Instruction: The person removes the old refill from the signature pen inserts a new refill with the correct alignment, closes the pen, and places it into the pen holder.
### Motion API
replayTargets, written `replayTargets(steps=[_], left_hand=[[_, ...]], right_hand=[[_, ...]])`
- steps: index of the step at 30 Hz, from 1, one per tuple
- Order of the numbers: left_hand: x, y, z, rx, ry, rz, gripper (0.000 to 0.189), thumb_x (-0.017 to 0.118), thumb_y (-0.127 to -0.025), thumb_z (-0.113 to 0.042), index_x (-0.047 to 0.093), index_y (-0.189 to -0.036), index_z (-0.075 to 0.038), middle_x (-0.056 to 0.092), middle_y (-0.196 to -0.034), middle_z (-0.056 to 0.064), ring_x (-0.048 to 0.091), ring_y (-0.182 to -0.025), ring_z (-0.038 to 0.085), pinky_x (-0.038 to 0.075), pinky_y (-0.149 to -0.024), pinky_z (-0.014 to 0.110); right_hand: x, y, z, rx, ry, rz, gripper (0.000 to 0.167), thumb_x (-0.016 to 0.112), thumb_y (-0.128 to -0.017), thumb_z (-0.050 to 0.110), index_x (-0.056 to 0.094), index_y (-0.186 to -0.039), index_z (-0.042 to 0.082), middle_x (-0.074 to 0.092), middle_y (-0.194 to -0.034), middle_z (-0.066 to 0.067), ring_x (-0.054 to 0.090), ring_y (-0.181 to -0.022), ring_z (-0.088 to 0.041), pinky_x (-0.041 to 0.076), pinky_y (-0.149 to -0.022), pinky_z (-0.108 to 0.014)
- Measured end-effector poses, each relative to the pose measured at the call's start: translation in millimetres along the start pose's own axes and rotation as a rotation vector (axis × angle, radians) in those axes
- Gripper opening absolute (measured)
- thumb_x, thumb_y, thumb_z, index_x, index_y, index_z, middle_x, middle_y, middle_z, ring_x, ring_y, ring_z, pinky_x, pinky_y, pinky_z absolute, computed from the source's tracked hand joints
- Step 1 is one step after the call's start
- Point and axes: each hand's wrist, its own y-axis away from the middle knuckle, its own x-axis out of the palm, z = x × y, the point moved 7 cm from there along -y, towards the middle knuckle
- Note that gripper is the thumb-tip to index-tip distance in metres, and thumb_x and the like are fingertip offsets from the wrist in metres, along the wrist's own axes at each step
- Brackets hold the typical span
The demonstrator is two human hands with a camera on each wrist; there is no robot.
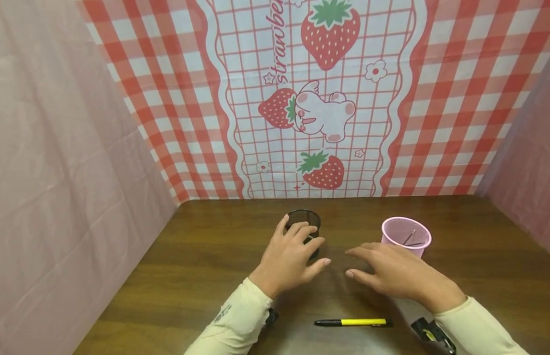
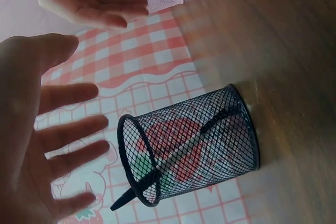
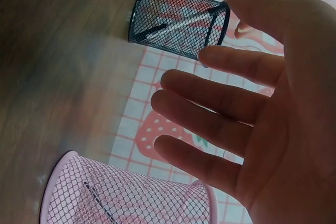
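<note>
My left hand (image 1: 289, 254), fingers spread, hovers in front of a black mesh pen holder (image 2: 210, 177) and hides much of it in the head view. A pen (image 2: 123, 199) with dark ends and a pale middle leans inside, poking past the rim. The left wrist view shows a gap between the fingers and that holder. My right hand (image 1: 392, 270) is held out with straight fingers, nearest to a pink mesh pen holder (image 3: 152, 182), and grips nothing. Thin dark sticks (image 1: 409, 237) stand in the pink holder. A yellow-and-black pen (image 1: 361, 322) lies on the table between my forearms.
The brown wooden table (image 1: 168, 276) ends at a red-checked strawberry cloth (image 1: 301, 172) hung behind it. Pale pink curtains (image 1: 70, 172) close off the left and right sides. The two holders stand apart, black to the left and pink to the right.
</note>
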Motion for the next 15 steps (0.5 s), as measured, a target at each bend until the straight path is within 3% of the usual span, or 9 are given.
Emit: replayTargets(steps=[8, 15], left_hand=[[-5.9, -0.8, -4.8, 0.089, 0.093, -0.079, 0.024, 0.069, -0.093, -0.040, 0.076, -0.106, -0.021, 0.067, -0.111, -0.004, 0.062, -0.109, 0.015, 0.037, -0.110, 0.050], [-7.1, -1.8, -10.4, 0.136, 0.086, -0.121, 0.020, 0.068, -0.094, -0.037, 0.077, -0.102, -0.021, 0.068, -0.107, -0.006, 0.061, -0.103, 0.011, 0.041, -0.104, 0.041]], right_hand=[[2, 0.6, 0, -0.006, -0.024, 0.028, 0.040, 0.068, -0.094, 0.044, 0.071, -0.119, 0.013, 0.072, -0.108, 0.001, 0.068, -0.093, -0.015, 0.056, -0.078, -0.042], [2, -0.7, 1, -0.022, -0.014, 0.025, 0.038, 0.069, -0.093, 0.045, 0.072, -0.117, 0.015, 0.073, -0.104, 0.004, 0.067, -0.087, -0.010, 0.056, -0.071, -0.039]])
